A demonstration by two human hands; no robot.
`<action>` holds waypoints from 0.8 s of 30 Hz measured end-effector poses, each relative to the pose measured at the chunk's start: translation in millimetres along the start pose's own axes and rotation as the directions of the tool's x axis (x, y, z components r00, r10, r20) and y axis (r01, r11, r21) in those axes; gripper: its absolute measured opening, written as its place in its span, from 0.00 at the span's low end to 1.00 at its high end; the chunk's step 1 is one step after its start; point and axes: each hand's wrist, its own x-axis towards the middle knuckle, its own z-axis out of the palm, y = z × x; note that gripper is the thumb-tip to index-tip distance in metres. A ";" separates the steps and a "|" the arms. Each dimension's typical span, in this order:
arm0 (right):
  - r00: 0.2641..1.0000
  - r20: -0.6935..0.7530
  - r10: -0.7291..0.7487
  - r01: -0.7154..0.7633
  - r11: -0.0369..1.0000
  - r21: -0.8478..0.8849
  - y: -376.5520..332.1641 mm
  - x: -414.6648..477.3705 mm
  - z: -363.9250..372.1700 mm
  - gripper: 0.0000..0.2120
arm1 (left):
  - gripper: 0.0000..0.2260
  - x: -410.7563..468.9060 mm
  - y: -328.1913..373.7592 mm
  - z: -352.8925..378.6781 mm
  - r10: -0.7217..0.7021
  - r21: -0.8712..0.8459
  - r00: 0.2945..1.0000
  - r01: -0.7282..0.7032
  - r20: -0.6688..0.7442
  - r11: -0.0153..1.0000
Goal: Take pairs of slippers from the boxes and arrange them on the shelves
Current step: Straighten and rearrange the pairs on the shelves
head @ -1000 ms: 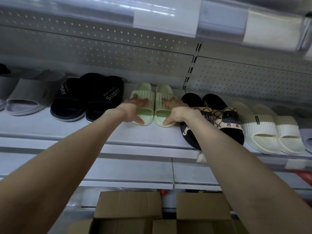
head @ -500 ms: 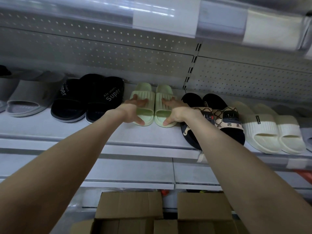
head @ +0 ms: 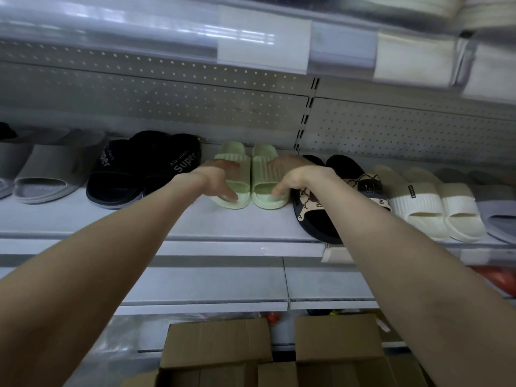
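Slippers are reached across two brown cardboard boxes (head: 217,342), which are seen nearest, at the bottom edge. Above these, pale lower shelves (head: 201,283) are crossed by two bare forearms stretched forward. On the middle shelf (head: 139,219) the pale green slippers (head: 262,174) are set side by side, toes toward the viewer, near the back. The left slipper is held by the left hand (head: 217,180), thumb at the toe edge and fingers laid round the strap's outer side. The right one is held likewise by the right hand (head: 296,177). Just left of them a black pair (head: 145,169) printed "Super" is placed, then a grey slipper (head: 47,174). Just right, a black and beige patterned pair (head: 312,216) is seen, one slipper jutting over the shelf front, and beyond it a white pair (head: 435,208). Behind everything a perforated back panel (head: 167,101) is fixed, and overhead the upper shelf edge (head: 265,37) is fronted by a clear label strip
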 end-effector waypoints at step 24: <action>0.972 -0.207 -0.113 0.108 0.994 -0.034 172.7 -116.4 -42.5 0.32 | 0.36 -27.4 184.4 38.3 0.134 0.132 0.990 -0.128 -0.045 0.983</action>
